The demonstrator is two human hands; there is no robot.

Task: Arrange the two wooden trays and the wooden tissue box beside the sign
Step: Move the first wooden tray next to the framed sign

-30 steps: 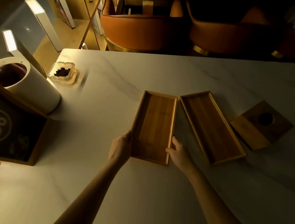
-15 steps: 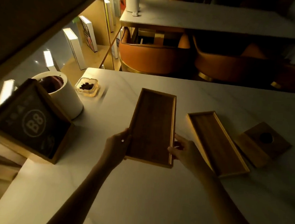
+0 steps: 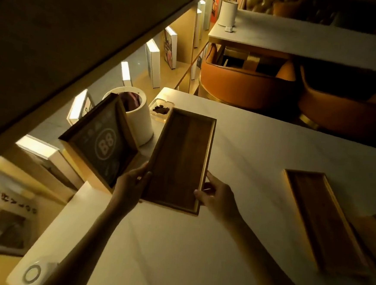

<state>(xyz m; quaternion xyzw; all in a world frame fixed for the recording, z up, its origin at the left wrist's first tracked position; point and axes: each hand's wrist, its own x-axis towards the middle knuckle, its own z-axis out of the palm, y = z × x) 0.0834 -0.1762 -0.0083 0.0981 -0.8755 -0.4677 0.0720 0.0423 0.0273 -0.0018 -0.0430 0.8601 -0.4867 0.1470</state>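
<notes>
With the long rectangular wooden tray (image 3: 182,160) gripped at its near corners by the left hand (image 3: 132,184) and right hand (image 3: 215,195), just right of the dark framed "B8" sign (image 3: 102,145), a careless lowering onto the pale marble tabletop (image 3: 260,152) could knock the sign or the glass ashtray (image 3: 160,109) at its far end.

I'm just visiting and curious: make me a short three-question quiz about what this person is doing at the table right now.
1. True or false: both hands hold the same tray.
2. What is printed on the sign?
3. Where does the second tray lie? A) stacked in the held tray B) flat on the table to the person's right C) on the white cylinder

Key:
1. True: left hand and right hand grip the held tray.
2. "B8", on the sign.
3. B: the second tray lies on the table.
</notes>
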